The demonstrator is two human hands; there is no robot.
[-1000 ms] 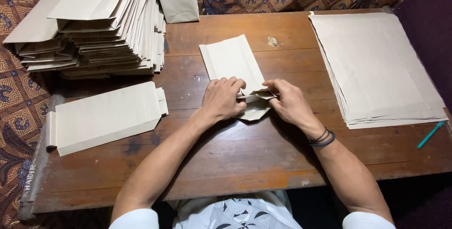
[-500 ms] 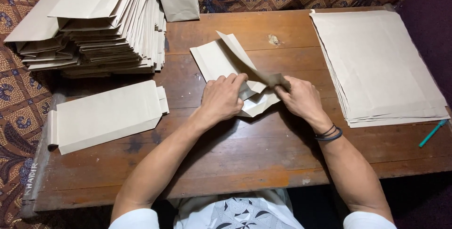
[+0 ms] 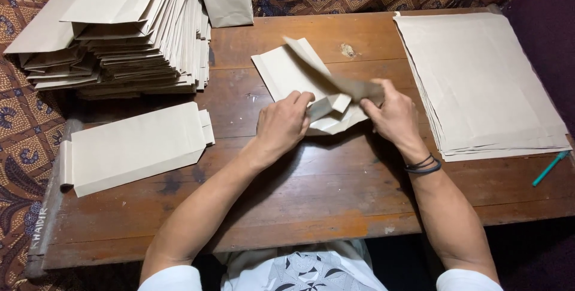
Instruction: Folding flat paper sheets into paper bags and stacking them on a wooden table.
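Head view: at the counter's middle, toward the far edge, I see the left hand pinching the folded bottom of a half-formed paper bag, while the right hand grips its raised flap. Flat sheets sit at the right edge, finished bags at the far left corner (one bag lies apart).

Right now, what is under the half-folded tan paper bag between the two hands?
The half-folded tan paper bag lies flat on the worn brown wooden table. Left hand and right hand lift its near end. Whether anything lies beneath the bag is hidden.
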